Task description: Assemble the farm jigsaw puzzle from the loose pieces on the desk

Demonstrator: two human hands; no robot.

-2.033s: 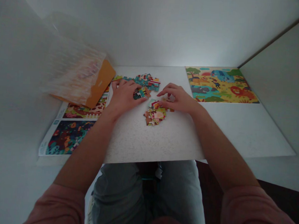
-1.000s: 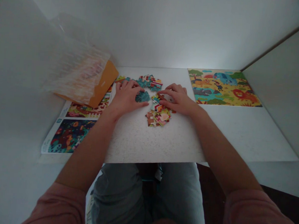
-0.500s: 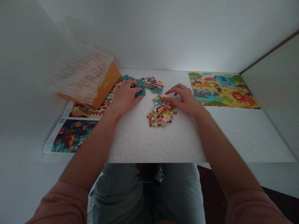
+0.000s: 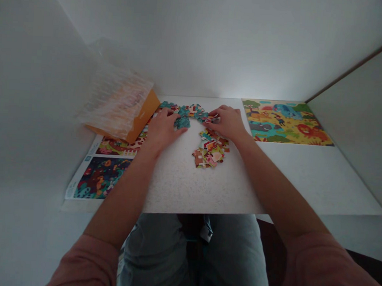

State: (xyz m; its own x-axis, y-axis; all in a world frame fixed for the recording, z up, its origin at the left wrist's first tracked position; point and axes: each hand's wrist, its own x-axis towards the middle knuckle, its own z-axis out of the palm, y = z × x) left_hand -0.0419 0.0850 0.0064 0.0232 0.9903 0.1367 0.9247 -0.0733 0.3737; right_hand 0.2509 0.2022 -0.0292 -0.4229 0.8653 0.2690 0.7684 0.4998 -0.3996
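Teal jigsaw puzzle pieces [image 4: 182,122] lie in a heap toward the back of the table, mixed with red and cream ones. My left hand [image 4: 165,129] rests at the left side of this heap, thumb and fingers apart around the teal pieces. At the heap's right end, my right hand [image 4: 229,123] pinches a red-and-white puzzle piece [image 4: 212,118] between thumb and fingers. Closer to me is a second pile of puzzle pieces [image 4: 211,154] in green, brown and pink, just below my right hand.
A finished-looking animal picture [image 4: 286,122] lies flat at the back right. On the left, an orange box [image 4: 143,117] with bubble wrap [image 4: 119,96] rests over a printed picture sheet [image 4: 102,177]. The white table [image 4: 204,195] meets walls behind and at both sides.
My right hand has moved left and slightly back to the teal heap and taken hold of the red-and-white puzzle piece. My left hand stays beside the heap. The view has shifted slightly.
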